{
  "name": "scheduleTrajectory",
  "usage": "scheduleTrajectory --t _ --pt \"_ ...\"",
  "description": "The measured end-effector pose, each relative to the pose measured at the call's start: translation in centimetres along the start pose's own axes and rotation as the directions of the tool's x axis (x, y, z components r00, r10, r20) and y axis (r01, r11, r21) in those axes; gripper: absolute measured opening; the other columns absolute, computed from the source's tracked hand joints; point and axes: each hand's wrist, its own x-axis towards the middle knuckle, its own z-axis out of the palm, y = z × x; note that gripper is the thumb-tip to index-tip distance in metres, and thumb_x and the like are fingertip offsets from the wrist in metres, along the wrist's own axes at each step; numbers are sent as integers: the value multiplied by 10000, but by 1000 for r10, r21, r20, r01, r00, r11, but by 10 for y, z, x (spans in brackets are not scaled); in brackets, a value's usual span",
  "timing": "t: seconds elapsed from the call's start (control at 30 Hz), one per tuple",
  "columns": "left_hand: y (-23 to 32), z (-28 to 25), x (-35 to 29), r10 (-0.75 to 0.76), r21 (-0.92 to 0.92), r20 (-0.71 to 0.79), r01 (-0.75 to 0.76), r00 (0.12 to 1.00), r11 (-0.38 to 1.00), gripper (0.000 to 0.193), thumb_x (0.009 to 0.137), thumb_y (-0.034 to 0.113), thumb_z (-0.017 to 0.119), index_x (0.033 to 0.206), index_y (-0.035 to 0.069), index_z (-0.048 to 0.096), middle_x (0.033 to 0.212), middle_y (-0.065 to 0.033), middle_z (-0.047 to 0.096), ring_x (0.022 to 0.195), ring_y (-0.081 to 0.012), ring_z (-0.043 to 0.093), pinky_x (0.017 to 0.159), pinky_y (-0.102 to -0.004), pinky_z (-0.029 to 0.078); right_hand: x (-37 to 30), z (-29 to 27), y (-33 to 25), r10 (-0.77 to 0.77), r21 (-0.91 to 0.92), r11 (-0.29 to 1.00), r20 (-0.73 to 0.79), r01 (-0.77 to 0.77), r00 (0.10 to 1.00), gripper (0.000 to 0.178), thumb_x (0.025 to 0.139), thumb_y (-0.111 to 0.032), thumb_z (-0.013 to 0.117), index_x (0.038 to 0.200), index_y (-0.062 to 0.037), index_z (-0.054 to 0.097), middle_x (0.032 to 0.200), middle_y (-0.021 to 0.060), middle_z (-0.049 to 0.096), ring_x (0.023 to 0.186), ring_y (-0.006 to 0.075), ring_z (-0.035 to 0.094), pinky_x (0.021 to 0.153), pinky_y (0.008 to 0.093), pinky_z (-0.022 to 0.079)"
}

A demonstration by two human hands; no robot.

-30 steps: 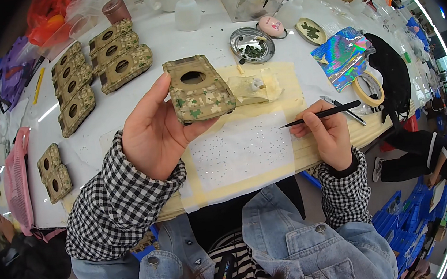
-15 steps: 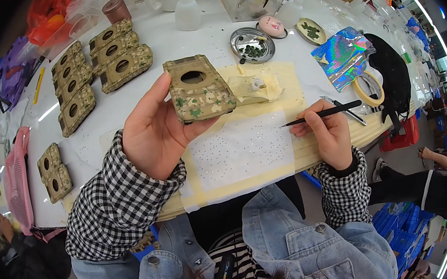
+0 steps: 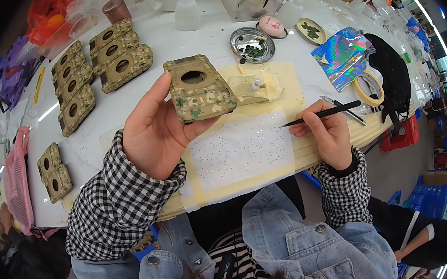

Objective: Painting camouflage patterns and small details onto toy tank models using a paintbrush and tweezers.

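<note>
Gripped in my left hand (image 3: 154,135) is a camouflage model tank hull (image 3: 203,94), raised above the table and tilted so its top with the round hole shows. My right hand (image 3: 326,132) pinches black pointed tweezers (image 3: 328,112), their tip aimed left over the edge of a white sheet (image 3: 236,162). Many tiny specks lie scattered on that sheet, too small to name. Hull and tweezers are well apart. Behind the hull sits a tape-covered block (image 3: 269,87) with a small white piece on top.
More camouflage hulls (image 3: 122,66) stand in rows at the far left, with others (image 3: 55,177) nearer. A round dish (image 3: 252,50) of dark green bits, a pale oval dish (image 3: 311,31), a tape roll (image 3: 365,91), a craft knife (image 3: 358,118) and a white bottle (image 3: 187,13) are around.
My hands, the hull and the tweezers have hardly moved. At the lower right, another person in dark clothing has shifted downward in the picture.
</note>
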Motion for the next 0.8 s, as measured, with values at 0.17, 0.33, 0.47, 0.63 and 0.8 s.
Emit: scheduleTrajectory --t 0.17,0.33,0.47,0.63,0.8 --pt "0 -1 0 3 -2 14 -3 1000 1000 524 1013 302 224 1351 -92 293 1324 -320 402 1241 -394 432 948 -386 511 0 0 0 -3 -4 1000 1 3 1000 174 950 -124 518 895 40 538 778 109 644 715 129 637 665 228 508" --pt "0 0 -1 3 -8 6 -3 1000 1000 522 1012 300 223 1351 -91 294 1322 -322 403 1241 -398 431 952 -390 508 0 0 0 -13 15 1000 -20 13 1000 173 952 -124 511 895 37 533 782 114 643 710 136 641 657 232 514" --pt "0 -1 -1 2 -8 17 -2 1000 1000 520 1012 298 223 1352 -89 295 1322 -322 402 1241 -399 431 954 -389 506 1 -3 1 -31 35 999 -41 33 999 195 960 -148 502 904 37 534 782 114 644 704 143 644 642 238 519" --pt "-2 1 0 -7 -2 13 7 1000 1000 508 1013 296 224 1347 -77 313 1314 -315 417 1231 -393 445 958 -394 500 7 -3 -28 -161 3 987 -87 162 983 223 970 -177 487 925 35 544 795 114 639 694 144 640 630 237 516" --pt "0 2 1 -17 50 -4 17 1000 999 498 1013 302 230 1340 -61 327 1306 -294 440 1209 -374 477 958 -384 499 22 21 -76 -402 59 914 15 400 916 201 959 -160 509 922 34 549 823 104 633 721 126 624 660 238 506"
